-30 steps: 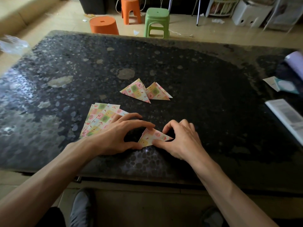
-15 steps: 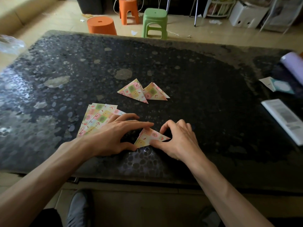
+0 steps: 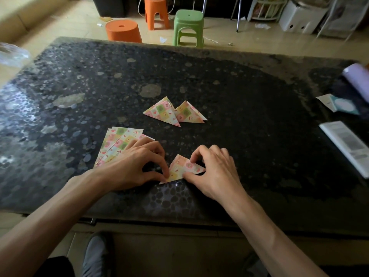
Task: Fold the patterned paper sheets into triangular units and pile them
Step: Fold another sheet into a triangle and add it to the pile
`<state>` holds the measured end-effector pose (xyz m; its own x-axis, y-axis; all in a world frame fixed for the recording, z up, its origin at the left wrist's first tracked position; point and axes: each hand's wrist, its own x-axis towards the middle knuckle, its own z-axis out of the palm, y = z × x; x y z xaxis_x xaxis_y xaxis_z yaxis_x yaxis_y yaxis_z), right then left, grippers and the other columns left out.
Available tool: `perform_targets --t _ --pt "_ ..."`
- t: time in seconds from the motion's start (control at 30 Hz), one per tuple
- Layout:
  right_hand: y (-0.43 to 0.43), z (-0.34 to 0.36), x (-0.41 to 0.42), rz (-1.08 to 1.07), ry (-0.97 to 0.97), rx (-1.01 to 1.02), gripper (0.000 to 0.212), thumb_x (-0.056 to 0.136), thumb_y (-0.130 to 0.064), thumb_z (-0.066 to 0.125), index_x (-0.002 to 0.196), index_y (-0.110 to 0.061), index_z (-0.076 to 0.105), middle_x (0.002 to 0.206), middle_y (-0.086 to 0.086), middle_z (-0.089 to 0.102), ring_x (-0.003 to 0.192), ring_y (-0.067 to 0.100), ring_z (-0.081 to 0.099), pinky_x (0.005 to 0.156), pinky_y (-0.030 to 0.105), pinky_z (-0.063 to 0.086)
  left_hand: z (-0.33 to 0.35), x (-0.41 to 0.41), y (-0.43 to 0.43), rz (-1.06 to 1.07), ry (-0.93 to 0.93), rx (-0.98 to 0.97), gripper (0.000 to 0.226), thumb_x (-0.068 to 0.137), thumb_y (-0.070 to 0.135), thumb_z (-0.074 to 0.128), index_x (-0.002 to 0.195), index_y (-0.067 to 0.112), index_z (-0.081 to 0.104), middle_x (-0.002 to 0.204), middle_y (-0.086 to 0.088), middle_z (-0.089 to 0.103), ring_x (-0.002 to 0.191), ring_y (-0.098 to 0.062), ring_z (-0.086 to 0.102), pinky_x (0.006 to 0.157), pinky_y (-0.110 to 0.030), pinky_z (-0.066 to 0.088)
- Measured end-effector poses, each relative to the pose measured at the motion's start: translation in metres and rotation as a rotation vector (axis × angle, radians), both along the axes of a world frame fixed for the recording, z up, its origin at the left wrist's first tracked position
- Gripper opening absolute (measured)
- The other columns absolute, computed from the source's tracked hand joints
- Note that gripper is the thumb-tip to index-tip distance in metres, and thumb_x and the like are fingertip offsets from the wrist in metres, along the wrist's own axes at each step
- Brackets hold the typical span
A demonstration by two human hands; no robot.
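A half-folded patterned paper triangle lies on the dark table near the front edge. My left hand pinches its left corner with thumb and index fingertip. My right hand holds its right side, with the curled index finger on top and the thumb at the lower edge. Two finished triangular units lie side by side and overlapping a little, farther back at the table's middle. A fanned stack of flat patterned sheets lies to the left, partly under my left hand.
The dark pebble-patterned table has a booklet, a small card and a lilac roll at its right edge. Orange stools and a green stool stand on the floor beyond the far edge.
My left index finger has drawn back from across the top of the triangle to its left corner, so more of the paper shows. My right hand has stayed on the right side.
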<state>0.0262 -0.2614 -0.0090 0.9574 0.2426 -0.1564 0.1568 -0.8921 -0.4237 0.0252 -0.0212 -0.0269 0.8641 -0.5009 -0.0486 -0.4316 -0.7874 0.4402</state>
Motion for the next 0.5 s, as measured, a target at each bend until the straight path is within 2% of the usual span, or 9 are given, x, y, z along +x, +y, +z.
perform_targets --t 0.13,0.23,0.33,0.5 --pt "0.004 -0.004 -0.003 0.081 -0.001 0.012 0.017 0.09 -0.05 0.071 0.098 -0.038 0.063 0.106 -0.013 0.052 0.111 0.011 0.047 0.095 0.028 0.042 0.002 -0.002 -0.001 0.018 0.003 0.023 0.015 0.081 0.066 0.069 0.094 0.059 0.067 0.112 0.029 0.045 0.119 0.004 0.034 0.103 -0.027 0.027" --pt "0.006 -0.009 -0.006 0.072 0.021 0.029 0.035 0.084 -0.068 0.069 0.095 -0.036 0.062 0.105 -0.013 0.049 0.107 0.01 0.044 0.09 0.027 0.041 0.003 -0.002 -0.002 0.026 0.024 0.026 0.017 0.081 0.066 0.069 0.095 0.057 0.068 0.113 0.029 0.044 0.117 0.002 0.035 0.104 -0.028 0.029" --pt "0.012 -0.01 -0.011 0.048 0.013 -0.021 0.055 0.073 -0.087 0.062 0.093 -0.036 0.055 0.106 -0.011 0.045 0.105 0.01 0.04 0.091 0.029 0.041 0.007 -0.003 -0.003 0.027 0.053 0.028 0.019 0.082 0.065 0.069 0.097 0.054 0.07 0.115 0.028 0.044 0.117 0.003 0.034 0.102 -0.023 0.026" --pt "0.018 -0.002 -0.009 -0.002 0.09 -0.035 0.056 0.07 -0.084 0.068 0.098 -0.037 0.057 0.113 -0.009 0.048 0.112 0.013 0.041 0.095 0.032 0.039 0.008 -0.003 -0.004 0.033 0.057 0.044 0.019 0.082 0.064 0.07 0.098 0.053 0.071 0.115 0.027 0.045 0.117 0.001 0.032 0.103 -0.024 0.025"
